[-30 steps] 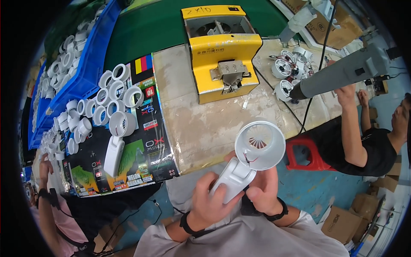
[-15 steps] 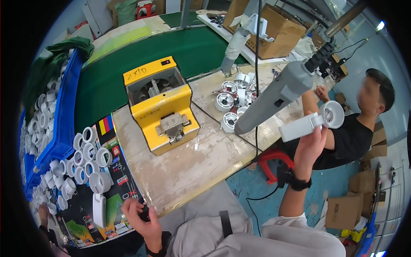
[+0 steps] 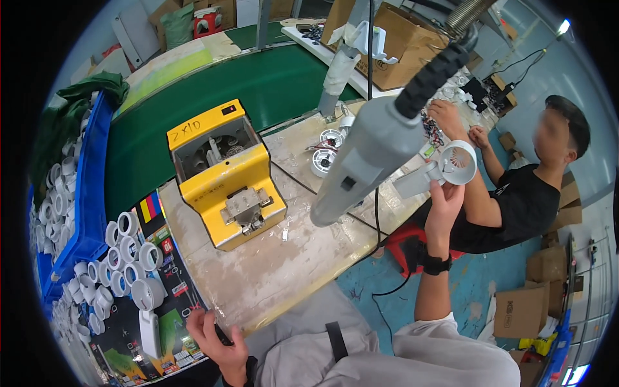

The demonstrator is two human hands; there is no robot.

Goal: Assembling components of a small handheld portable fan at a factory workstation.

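Head view: the white handheld-fan housing [image 3: 458, 162] is now off to the person's right, gripped in the right hand [image 3: 445, 209] alone. A second ago both hands had it close in front of the body; since half a second ago, the right hand has kept its grip while the housing appears lower and further left in the picture. Its round, grilled head is raised, and the pale handle [image 3: 416, 182] points leftward toward the grey power screwdriver [image 3: 367, 151]. Whether the two touch cannot be told.

The left hand [image 3: 220, 338] is free of the housing, its fingers parted and loosely bent at the near edge of the surface [image 3: 258, 277]. A dark object shows by its palm; what it is cannot be told.

The screwdriver hangs tip-down with no hand on it, so I judge that no screw is being driven into the housing at this moment. The yellow screw feeder [image 3: 225, 187] stands well apart from it.

The co-worker's hand [image 3: 445, 113] is now more plainly visible beyond the housing, which overlaps that person's arm in the picture; no handover can be made out. To the left, a second fan housing [image 3: 148, 293] and the white rings [image 3: 129, 248] remain beside the blue bin [image 3: 90, 213].
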